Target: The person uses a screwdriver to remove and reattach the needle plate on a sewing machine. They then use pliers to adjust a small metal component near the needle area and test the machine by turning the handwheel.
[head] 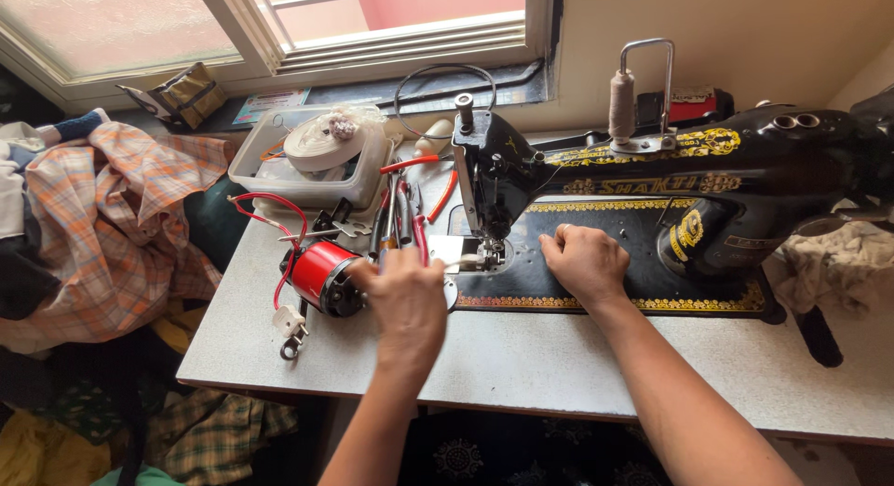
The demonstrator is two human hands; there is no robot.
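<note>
Head view: I judge this as setup at the needle of the black sewing machine [652, 207]. My left hand [405, 304] is blurred just left of the needle plate, fingers curled; I cannot tell what it grips. My right hand [585, 263] lies flat, empty, on the machine bed. Red motor [321, 276] sits further left on the desk [559, 365]. Next move needs fine fingertip alignment under the presser foot.

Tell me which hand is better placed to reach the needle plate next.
Left, probably. The left hand is at the silver needle plate by the presser foot, though blurred. The right hand lies flat on the black machine bed, further off.
</note>
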